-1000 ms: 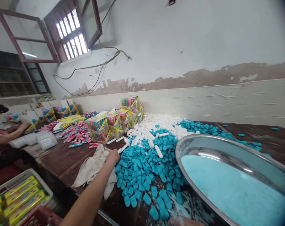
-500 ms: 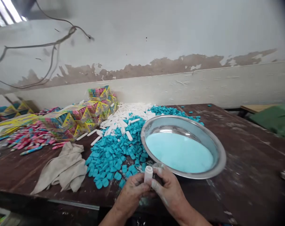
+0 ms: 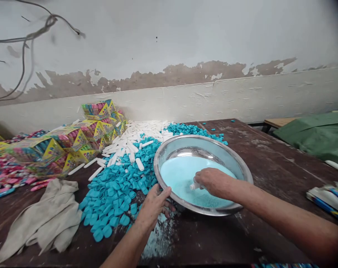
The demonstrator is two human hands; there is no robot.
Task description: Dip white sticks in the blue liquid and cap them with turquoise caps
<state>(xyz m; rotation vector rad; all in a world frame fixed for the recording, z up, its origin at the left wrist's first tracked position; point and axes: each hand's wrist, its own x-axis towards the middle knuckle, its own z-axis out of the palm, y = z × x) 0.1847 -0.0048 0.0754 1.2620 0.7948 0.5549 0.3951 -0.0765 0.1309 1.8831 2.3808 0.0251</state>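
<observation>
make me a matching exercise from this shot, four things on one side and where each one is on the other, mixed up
Things:
1. white tube
2. left hand
3. beige cloth
4. green sheet

Places:
a. far right, beyond the table edge
b. gripping the near rim of the metal basin
c. on the table left of the blue caps
d. in the right hand, over the blue powder

Pairs: 1-d, 2-b, 3-c, 4-a

I see a dark wooden table (image 3: 269, 156) bearing a steel basin (image 3: 241, 169), blue caps (image 3: 113, 190), white tubes (image 3: 129, 143), colourful boxes (image 3: 71, 143) and a cloth (image 3: 43, 219).
</observation>
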